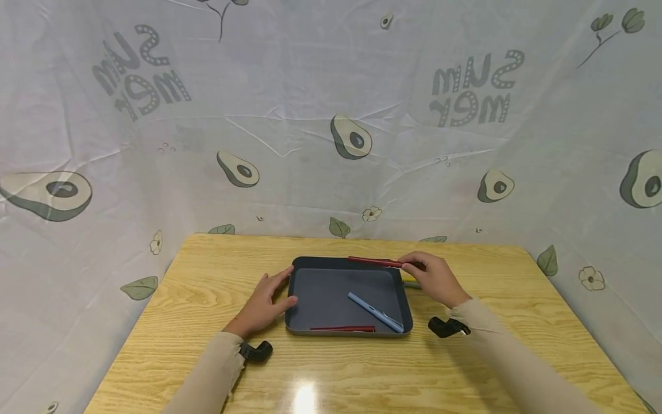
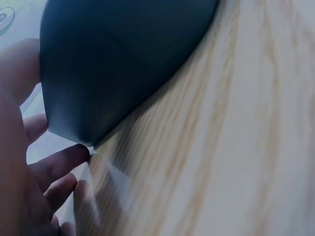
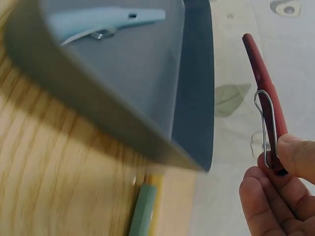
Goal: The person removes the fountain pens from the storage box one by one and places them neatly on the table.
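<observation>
My right hand [image 1: 433, 278] pinches a red pen [image 1: 372, 261] by the end of its clipped cap, between thumb and fingertips. In the right wrist view the red pen [image 3: 266, 98] shows its wire clip, with its other end pointing away from the hand. It overlaps the back wall of the dark grey tray [image 1: 323, 287] in the head view. My left hand [image 1: 264, 305] rests along the tray's left side, thumb and index finger spread and fairly straight. Inside the tray, a light blue pen [image 1: 376, 312] lies diagonally at the right. Another red pen [image 1: 343, 329] lies along the front wall.
A green pen-like stick [image 3: 142, 211] and a yellow one [image 3: 155, 182] lie on the wooden table [image 1: 517, 322] just right of the tray, partly behind the right hand. A white cloth [image 1: 289, 190] with avocado prints hangs behind the table.
</observation>
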The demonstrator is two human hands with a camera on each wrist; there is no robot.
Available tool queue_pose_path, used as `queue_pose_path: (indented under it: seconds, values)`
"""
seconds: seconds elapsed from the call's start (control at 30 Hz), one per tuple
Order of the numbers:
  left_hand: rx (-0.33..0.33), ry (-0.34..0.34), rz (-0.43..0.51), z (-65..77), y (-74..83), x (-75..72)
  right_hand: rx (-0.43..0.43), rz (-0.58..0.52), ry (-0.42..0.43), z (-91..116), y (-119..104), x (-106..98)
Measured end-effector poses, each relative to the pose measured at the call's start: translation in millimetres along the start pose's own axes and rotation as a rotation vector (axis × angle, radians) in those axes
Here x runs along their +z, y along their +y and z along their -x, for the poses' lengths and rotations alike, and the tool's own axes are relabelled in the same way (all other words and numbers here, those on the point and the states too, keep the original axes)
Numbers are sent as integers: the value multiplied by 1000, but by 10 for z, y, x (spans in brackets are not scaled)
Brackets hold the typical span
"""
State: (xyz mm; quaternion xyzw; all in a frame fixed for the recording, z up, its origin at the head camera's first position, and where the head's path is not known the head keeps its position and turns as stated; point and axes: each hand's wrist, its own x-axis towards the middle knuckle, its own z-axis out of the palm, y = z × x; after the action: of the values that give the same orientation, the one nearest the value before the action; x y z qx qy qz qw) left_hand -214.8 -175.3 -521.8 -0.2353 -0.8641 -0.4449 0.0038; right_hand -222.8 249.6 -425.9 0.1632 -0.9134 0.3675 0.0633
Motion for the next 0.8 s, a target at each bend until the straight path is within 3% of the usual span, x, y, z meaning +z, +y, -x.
queue_pose_path:
  seconds: [0.23, 0.43, 0.8]
  values:
    - [22, 17, -31, -10, -7, 10, 31, 17, 46, 98, 142, -210]
    - [-3, 4, -23, 10, -8, 10, 30, 40, 85, 194, 270, -389]
    - [-5, 8, -22, 13, -3, 18, 52, 71, 90, 384, 474, -542]
